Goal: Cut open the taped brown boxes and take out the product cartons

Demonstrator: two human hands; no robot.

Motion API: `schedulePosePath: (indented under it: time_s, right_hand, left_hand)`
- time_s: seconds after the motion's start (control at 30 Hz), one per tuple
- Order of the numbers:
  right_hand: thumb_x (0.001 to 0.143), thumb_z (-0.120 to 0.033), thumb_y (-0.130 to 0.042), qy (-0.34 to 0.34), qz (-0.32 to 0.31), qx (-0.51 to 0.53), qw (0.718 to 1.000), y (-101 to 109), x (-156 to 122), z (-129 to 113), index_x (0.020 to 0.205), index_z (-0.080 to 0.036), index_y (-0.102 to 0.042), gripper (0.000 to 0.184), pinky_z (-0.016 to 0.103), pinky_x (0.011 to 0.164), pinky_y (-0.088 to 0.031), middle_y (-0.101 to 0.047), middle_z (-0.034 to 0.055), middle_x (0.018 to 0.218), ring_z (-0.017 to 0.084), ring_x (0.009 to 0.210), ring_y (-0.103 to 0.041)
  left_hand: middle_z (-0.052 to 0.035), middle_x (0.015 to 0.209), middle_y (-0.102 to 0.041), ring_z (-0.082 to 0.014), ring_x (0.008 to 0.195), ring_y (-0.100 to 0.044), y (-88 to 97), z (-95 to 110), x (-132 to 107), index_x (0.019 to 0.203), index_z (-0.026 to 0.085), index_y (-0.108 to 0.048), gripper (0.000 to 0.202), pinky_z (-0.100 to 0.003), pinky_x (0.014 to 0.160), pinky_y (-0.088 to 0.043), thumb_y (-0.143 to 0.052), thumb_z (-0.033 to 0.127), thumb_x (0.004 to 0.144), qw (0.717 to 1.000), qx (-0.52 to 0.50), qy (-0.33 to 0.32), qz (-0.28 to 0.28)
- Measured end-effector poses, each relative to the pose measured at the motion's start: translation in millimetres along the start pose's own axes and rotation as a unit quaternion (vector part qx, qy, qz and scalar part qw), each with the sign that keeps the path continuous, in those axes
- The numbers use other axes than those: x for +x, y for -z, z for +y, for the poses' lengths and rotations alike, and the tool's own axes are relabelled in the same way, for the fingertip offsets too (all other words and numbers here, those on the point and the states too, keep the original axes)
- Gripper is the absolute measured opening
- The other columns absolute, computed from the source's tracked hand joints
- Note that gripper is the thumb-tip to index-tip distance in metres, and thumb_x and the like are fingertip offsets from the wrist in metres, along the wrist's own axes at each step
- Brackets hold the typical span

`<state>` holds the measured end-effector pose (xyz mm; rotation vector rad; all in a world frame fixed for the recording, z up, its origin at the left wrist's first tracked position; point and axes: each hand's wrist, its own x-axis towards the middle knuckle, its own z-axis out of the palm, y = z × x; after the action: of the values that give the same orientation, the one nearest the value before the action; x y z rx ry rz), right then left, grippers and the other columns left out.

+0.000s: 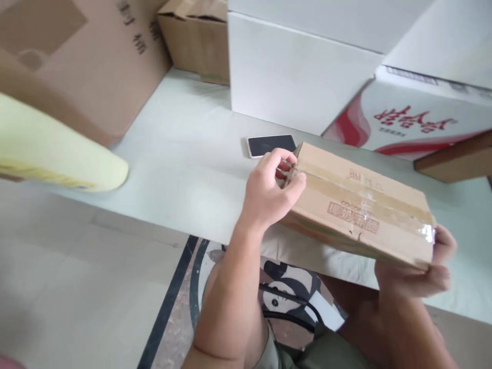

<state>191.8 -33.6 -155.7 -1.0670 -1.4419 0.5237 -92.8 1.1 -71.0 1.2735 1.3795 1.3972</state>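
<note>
A brown cardboard box, sealed along its top with clear tape, is held at a tilt over the front edge of the table. My left hand grips its left end, thumb on top and fingers curled at the taped edge. Round the lower right corner, my right hand is closed, slightly blurred, with part of its fingers hidden behind the box. Red-brown printed characters show on the box top. Just behind the left end lies a phone with a dark screen, flat on the table.
White boxes and a red-and-white printed carton stand at the back. A large brown carton and a pale yellow rounded object are at left. Below the pale table lies a panda-patterned mat.
</note>
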Motion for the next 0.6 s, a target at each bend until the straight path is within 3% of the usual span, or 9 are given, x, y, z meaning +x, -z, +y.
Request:
schedulePosePath:
  time_s: [0.07,0.1,0.17,0.23,0.33,0.47,0.6]
  right_hand:
    - [0.089,-0.067,-0.039,-0.028,0.115,0.060,0.991,5,4,-2,0.126,-0.054,-0.069,0.050,0.069,0.113,-0.045,-0.060,-0.0067,0.140,0.038,0.155,-0.040]
    - [0.086,-0.065,-0.042,-0.029,0.132,0.084,0.987,9,6,-1,0.125,-0.050,-0.071,0.050,0.070,0.115,-0.044,-0.062,-0.0042,0.137,0.039,0.151,-0.044]
    - [0.080,-0.063,-0.051,-0.044,0.127,0.131,0.982,17,9,6,0.125,-0.043,-0.070,0.053,0.071,0.114,-0.044,-0.062,-0.0006,0.135,0.037,0.142,-0.052]
    - [0.075,-0.065,-0.059,-0.064,0.126,0.161,0.977,27,10,16,0.124,-0.037,-0.068,0.057,0.064,0.109,-0.051,-0.063,0.0021,0.130,0.033,0.132,-0.058]
    - [0.075,-0.069,-0.065,-0.089,0.121,0.159,0.976,35,7,28,0.128,-0.034,-0.062,0.064,0.051,0.101,-0.057,-0.064,0.0043,0.125,0.028,0.118,-0.064]
    - [0.083,-0.075,-0.058,-0.041,0.063,0.126,0.989,36,7,35,0.140,-0.034,-0.052,0.071,0.045,0.097,-0.060,-0.063,0.0083,0.134,0.028,0.122,-0.065]
    - [0.094,-0.073,-0.041,-0.004,0.036,0.114,0.993,43,7,35,0.150,-0.034,-0.040,0.068,0.049,0.109,-0.056,-0.056,0.0108,0.149,0.029,0.136,-0.060]
  left_hand:
    - [0.0031,0.077,-0.052,-0.0126,0.067,-0.048,-16.8,-3,2,0.097,0.026,-0.058,0.018,-0.028,0.065,-0.046,-0.069,0.026,0.083,0.997,-0.039,0.026,-0.056]
    - [0.0032,0.077,-0.051,-0.0127,0.067,-0.047,-24.3,-5,4,0.101,0.027,-0.058,0.022,-0.027,0.064,-0.045,-0.069,0.030,0.083,0.996,-0.057,0.035,-0.066]
    - [0.0008,0.090,-0.060,-0.0147,0.078,-0.055,-37.0,-12,8,0.110,0.028,-0.058,0.032,-0.027,0.069,-0.048,-0.072,0.035,0.081,0.994,-0.091,0.029,-0.062]
    - [-0.0023,0.119,-0.067,-0.0201,0.104,-0.063,-46.4,-19,13,0.121,0.030,-0.060,0.046,-0.031,0.084,-0.054,-0.074,0.039,0.078,0.990,-0.121,0.008,-0.068]
    - [-0.0043,0.143,-0.063,-0.0291,0.129,-0.061,-54.3,-27,20,0.128,0.031,-0.060,0.054,-0.039,0.100,-0.054,-0.071,0.047,0.078,0.984,-0.139,0.010,-0.108]
    - [-0.0036,0.137,-0.067,-0.0361,0.135,-0.058,-56.3,-31,29,0.112,0.032,-0.061,0.053,-0.052,0.105,-0.054,-0.073,0.058,0.067,0.993,-0.091,0.003,-0.077]
    - [0.0058,0.112,-0.070,-0.0371,0.133,-0.056,-57.3,-40,35,0.090,0.031,-0.052,0.067,-0.065,0.116,-0.046,-0.085,0.061,0.039,0.995,-0.071,0.011,-0.063]
